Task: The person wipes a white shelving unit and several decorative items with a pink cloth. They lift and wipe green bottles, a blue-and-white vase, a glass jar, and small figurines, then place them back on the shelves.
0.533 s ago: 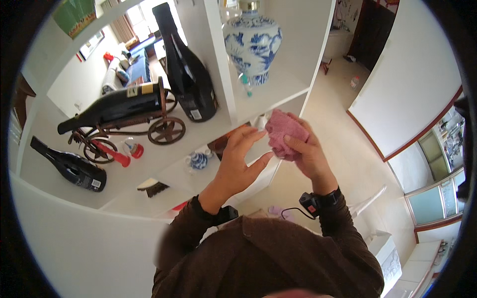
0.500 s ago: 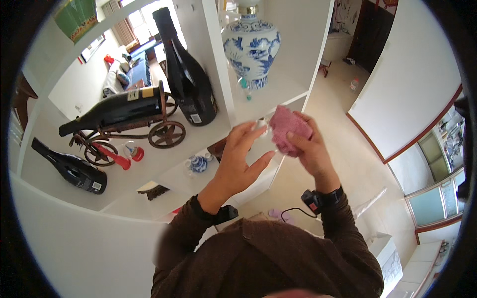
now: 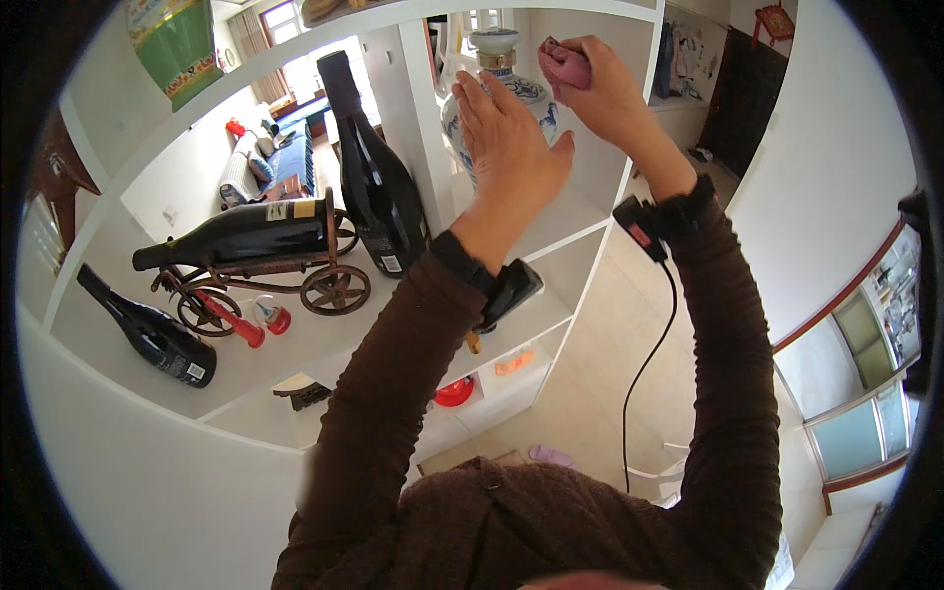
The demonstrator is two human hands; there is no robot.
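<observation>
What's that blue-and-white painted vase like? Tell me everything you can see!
The ceramic-looking blue-and-white vase stands upright in a white shelf compartment. It has a rounded body with blue painted patterns, a gold-coloured band around its neck and a pale, flared rim on top. The person's open left hand hides much of its body and its foot; whether they touch is unclear. A bunched pink cloth in the right hand is to its right.

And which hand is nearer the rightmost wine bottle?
Left: the left hand is right of the bottle, in front of the vase; the right hand, holding the pink cloth, is farther right.
</observation>
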